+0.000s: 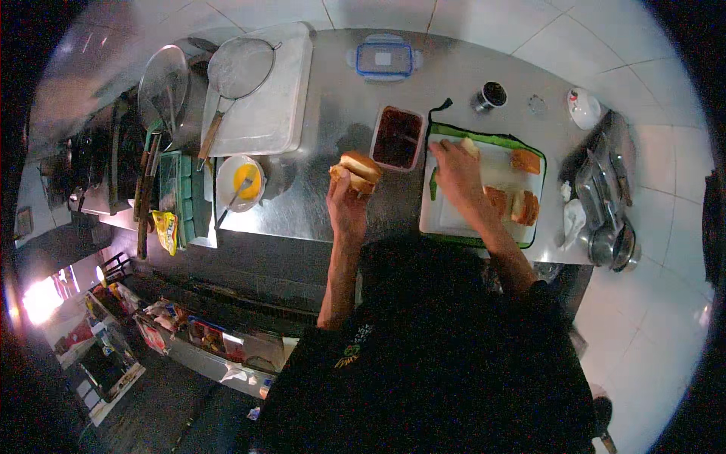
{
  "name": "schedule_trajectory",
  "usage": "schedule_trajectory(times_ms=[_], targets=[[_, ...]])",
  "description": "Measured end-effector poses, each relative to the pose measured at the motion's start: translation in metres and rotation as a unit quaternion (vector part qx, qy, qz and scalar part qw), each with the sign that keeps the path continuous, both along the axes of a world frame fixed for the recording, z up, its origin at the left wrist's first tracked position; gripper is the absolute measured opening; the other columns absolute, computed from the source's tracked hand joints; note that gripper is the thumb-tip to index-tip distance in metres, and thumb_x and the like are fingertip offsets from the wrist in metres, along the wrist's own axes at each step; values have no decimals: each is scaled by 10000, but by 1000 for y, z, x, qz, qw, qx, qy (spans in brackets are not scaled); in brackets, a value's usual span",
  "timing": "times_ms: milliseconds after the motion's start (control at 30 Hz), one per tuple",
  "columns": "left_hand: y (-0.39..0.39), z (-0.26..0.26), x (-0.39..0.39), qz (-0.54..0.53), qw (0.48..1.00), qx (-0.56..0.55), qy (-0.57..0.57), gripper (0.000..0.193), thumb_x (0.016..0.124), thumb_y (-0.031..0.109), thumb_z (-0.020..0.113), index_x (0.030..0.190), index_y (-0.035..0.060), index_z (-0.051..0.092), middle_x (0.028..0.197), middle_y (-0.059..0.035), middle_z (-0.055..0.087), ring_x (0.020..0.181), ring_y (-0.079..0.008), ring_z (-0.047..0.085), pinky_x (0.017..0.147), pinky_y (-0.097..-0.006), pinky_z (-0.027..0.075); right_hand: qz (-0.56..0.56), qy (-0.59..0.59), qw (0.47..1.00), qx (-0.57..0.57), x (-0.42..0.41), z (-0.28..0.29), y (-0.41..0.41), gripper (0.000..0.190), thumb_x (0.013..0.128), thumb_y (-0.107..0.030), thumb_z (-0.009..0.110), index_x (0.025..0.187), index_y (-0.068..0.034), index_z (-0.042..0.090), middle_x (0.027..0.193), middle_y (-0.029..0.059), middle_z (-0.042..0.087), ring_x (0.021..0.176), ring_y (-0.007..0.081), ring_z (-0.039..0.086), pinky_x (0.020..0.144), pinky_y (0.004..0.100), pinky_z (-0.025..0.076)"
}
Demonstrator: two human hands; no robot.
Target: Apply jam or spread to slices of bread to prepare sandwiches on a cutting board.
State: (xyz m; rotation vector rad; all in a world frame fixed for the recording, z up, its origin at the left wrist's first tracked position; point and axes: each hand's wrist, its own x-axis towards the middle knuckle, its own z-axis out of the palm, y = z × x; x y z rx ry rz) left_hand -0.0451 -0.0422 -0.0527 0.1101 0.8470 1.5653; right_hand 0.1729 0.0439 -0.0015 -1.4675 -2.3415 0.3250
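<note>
My left hand (347, 207) holds a golden-brown piece of bread (361, 164), split so that its pale inside shows. My right hand (458, 170) is over the far left part of a white tray (442, 221) framed by green cloth with black edging. A pale bit of bread (469, 147) shows beside its fingers; whether they grip anything is hidden. Other bread pieces lie in the tray, one at the far right (526, 161) and more nearer me (525, 207). Between my hands, slightly farther off, stands a clear plastic container (399, 138) of dark red filling, with what looks like a utensil inside.
Left on the steel counter (283, 221) are a bowl of beaten egg (241, 183) with a fork, and a strainer (241, 68) on a white plastic lid or board (272, 127). A blue-sealed lid (384, 59) and dark-filled cup (491, 95) stand farther back. Metal ladles (607, 187) lie right.
</note>
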Motion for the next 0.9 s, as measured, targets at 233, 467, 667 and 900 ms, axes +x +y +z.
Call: schedule_trajectory(times_ms=[233, 467, 667, 900], targets=[[0, 8, 7, 1, 996, 12, 85, 351, 985, 396, 466, 831, 82, 489, 860, -45, 512, 790, -147, 483, 775, -304, 413, 12, 53, 974, -222, 9, -11, 6, 183, 806, -34, 606, 970, -12, 685, 816, 152, 685, 768, 335, 649, 664, 391, 483], [-2, 4, 3, 4, 998, -6, 70, 321, 980, 390, 475, 881, 85, 490, 905, -52, 535, 826, -166, 517, 788, -307, 417, -81, 221, 856, -460, 40, -37, 5, 150, 896, -40, 577, 985, -2, 692, 811, 51, 673, 630, 94, 508, 575, 263, 409], [2, 27, 13, 26, 990, -99, 96, 291, 955, 344, 540, 1041, 66, 554, 998, -81, 572, 870, -180, 573, 749, -336, 477, -118, 354, 805, -461, 48, -19, -11, 158, 915, -50, 565, 1009, -6, 683, 796, 11, 645, 645, 74, 481, 573, 224, 386], [1, 14, 29, 13, 992, -98, 74, 346, 942, 329, 571, 1156, 59, 544, 1002, -65, 618, 900, -202, 611, 741, -336, 512, -65, 338, 866, -364, 47, 19, -19, 159, 925, -69, 568, 1034, 3, 658, 884, 23, 662, 691, 79, 487, 616, 217, 410]])
